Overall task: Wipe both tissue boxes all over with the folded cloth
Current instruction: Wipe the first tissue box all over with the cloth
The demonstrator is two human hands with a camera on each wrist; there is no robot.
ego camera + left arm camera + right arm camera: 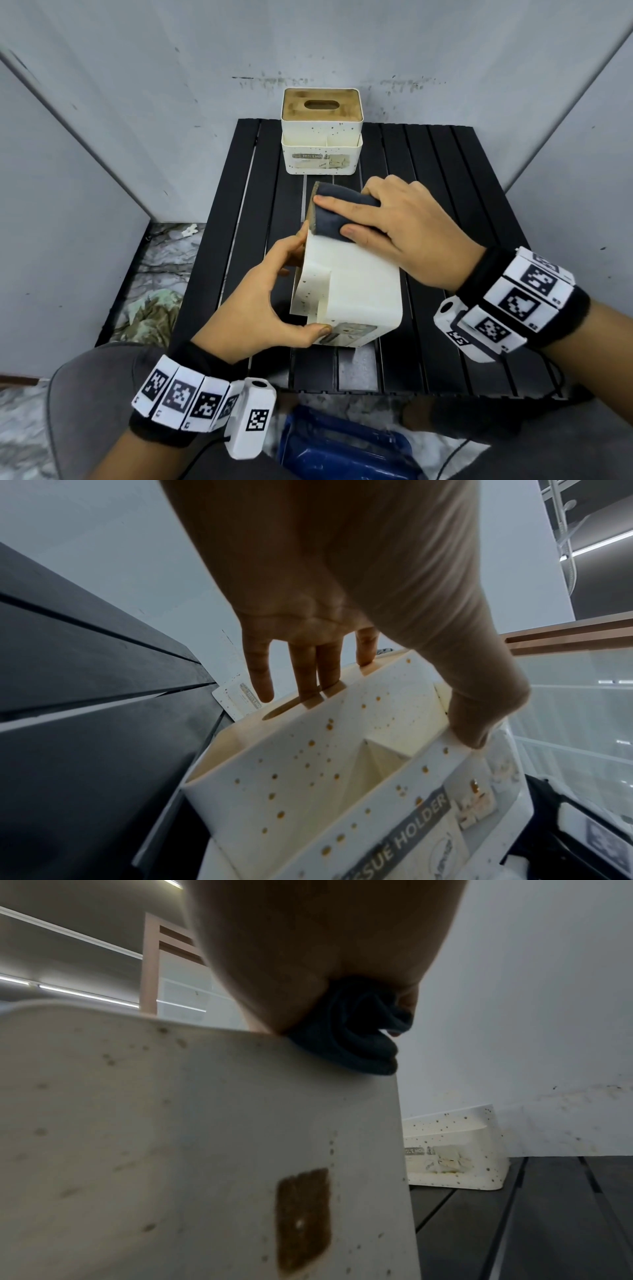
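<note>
You are working on the near cream speckled plastic tissue box, which is lying tipped on its side on the black slatted table, its wooden lid end pointing away from you. Your right hand is pressing the folded dark grey cloth onto the far end of the upturned face, its fingers spread and lying across the cloth while the thumb is clamping the cloth's near edge. Your left hand is steadying the box from the left: its thumb is hooking the near corner by the printed label, and its fingers are reaching to the lid end, as the left wrist view shows.

The box is looking rigid, hollow and light, so it is likely to skid or roll under a firm stroke; keep bracing it at the corners and edges, not the thin front pocket wall, which may flex. The smooth plastic may be slippery. The cloth is soft and thick, so keep it bunched flat under your fingers.

The second cream speckled tissue box with the wooden slotted lid is standing upright at the table's far edge, well apart.
</note>
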